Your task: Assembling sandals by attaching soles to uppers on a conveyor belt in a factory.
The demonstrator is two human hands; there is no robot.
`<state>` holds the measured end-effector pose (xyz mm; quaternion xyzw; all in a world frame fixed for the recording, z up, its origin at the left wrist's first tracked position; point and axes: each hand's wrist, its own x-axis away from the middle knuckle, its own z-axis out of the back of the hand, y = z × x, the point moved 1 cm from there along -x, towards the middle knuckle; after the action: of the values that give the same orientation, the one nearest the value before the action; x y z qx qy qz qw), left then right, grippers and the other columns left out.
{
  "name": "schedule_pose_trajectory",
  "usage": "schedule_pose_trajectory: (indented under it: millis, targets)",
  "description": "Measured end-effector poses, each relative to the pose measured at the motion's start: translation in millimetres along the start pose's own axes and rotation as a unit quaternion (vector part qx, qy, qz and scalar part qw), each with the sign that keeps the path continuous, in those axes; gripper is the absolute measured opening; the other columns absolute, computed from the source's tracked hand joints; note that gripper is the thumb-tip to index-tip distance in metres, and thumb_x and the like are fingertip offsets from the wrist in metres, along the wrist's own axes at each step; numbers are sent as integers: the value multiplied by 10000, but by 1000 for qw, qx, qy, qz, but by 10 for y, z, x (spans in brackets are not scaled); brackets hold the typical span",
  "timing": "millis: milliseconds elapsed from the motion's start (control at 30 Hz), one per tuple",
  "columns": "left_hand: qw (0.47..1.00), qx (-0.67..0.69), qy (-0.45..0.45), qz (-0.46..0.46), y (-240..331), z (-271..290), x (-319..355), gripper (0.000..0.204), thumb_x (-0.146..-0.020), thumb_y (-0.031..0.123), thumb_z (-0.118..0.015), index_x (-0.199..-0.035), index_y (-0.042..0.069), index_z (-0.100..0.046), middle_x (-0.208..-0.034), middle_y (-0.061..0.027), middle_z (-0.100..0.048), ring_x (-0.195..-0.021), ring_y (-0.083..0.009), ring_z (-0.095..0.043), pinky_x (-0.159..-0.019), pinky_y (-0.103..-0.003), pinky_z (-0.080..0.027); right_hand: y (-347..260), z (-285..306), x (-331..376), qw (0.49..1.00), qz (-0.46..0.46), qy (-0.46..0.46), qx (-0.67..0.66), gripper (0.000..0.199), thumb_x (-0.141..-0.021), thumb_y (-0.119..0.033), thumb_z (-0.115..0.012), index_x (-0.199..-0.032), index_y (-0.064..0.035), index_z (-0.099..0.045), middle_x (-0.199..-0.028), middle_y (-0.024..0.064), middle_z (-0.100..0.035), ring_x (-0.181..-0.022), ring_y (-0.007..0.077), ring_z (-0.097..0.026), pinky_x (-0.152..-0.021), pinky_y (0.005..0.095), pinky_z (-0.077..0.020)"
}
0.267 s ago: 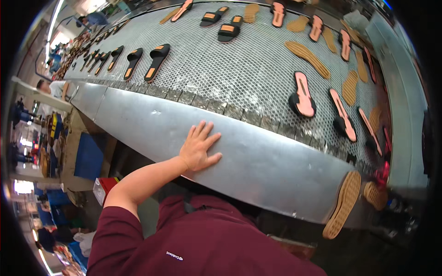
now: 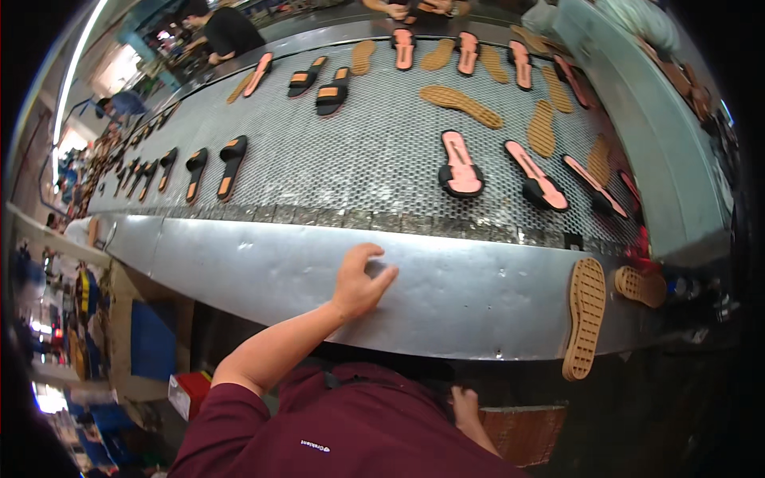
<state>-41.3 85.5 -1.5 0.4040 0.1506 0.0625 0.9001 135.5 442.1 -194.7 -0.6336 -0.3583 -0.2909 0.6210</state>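
Observation:
My left hand (image 2: 364,280) is over the metal ledge (image 2: 446,275) in front of a mesh conveyor. Its fingers are bent and the thumb stands apart, with nothing between them. My right hand (image 2: 464,405) shows low beside my body, below the ledge; its fingers are partly hidden. Right of my left hand, a tan shoe sole (image 2: 586,319) lies across the ledge and juts over its front edge. Past the ledge, a pink insole with a black strap (image 2: 460,166) lies on the conveyor mesh (image 2: 343,163).
Black slide sandals (image 2: 232,167) stand on the belt at left, loose tan soles (image 2: 542,127) at right. A grey metal housing (image 2: 637,103) borders the right side. Beneath the ledge is a reddish-brown panel (image 2: 526,434). A person in black (image 2: 231,33) is beyond the belt.
My left hand lay flat with spread fingers; now its fingers are bent. My right hand has come into view. The whole view has shifted, and things on the belt appear further left.

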Motion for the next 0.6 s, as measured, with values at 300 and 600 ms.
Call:
schedule_pose_trajectory:
  millis: [300,600]
  targets:
    - [798,435,-169,381,564,-1091,-1136,608,-915,573,-596,-1217,55,-497,-985,-73,-602,-787,-138,-571,-621,-274,-474,-3820,49,356,874,472,39,114,133,-903,-42,-635,-1014,24,-603,-807,-12,-560,-738,65,-502,-687,212,-425]
    - [796,480,-25,368,592,-1394,-1428,321,-995,358,-564,-1147,75,-559,-1060,-46,-613,-868,-131,-607,-646,-274,-498,-6373,-1089,-1611,638,455,238,574,832,-853,-441,-701,-1510,-99,-321,-1494,201,-389,-1377,373,-377,-1119,439,-353]
